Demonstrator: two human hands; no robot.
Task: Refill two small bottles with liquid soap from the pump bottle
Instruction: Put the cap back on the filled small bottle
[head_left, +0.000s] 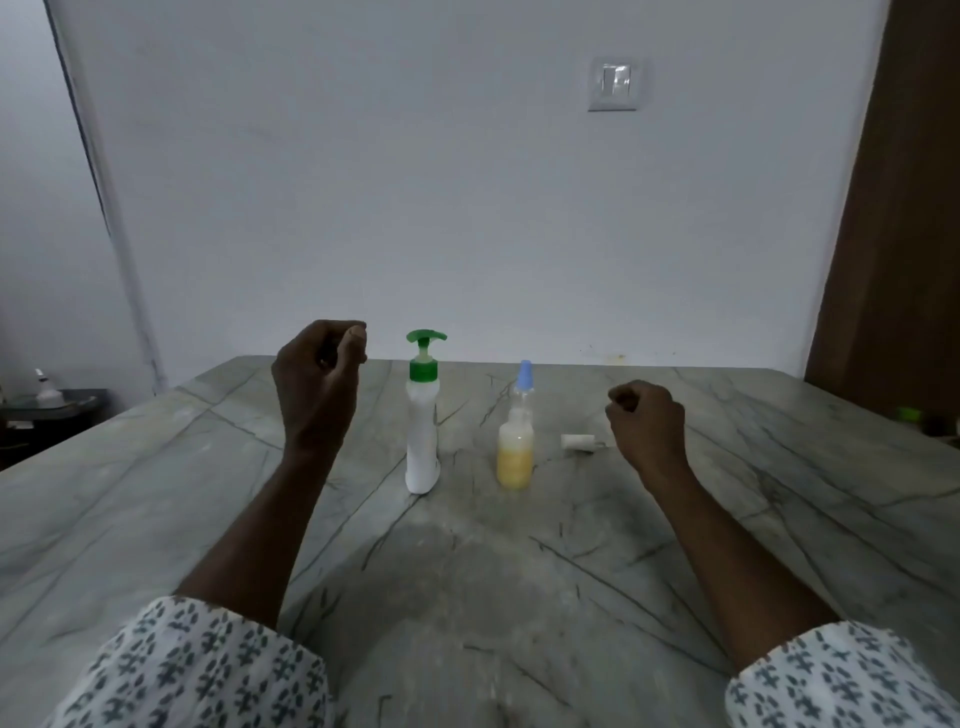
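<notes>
A white pump bottle (422, 436) with a green pump head stands upright in the middle of the marble table (467, 571). To its right stands a small clear bottle (516, 452) with a blue cap, partly filled with yellow liquid. A small white object (575, 442), perhaps a cap or tiny bottle, lies on its side further right. My left hand (319, 379) is raised left of the pump bottle with its fingers curled into a fist, holding nothing visible. My right hand (647, 421) hovers just right of the white object, fingers also curled, empty as far as I can see.
A white wall with a switch plate (613, 83) stands behind the table. A brown door (898, 234) is at the right. A dark side table (47, 410) with small items sits at the far left. A green object (909, 414) lies at the table's right edge.
</notes>
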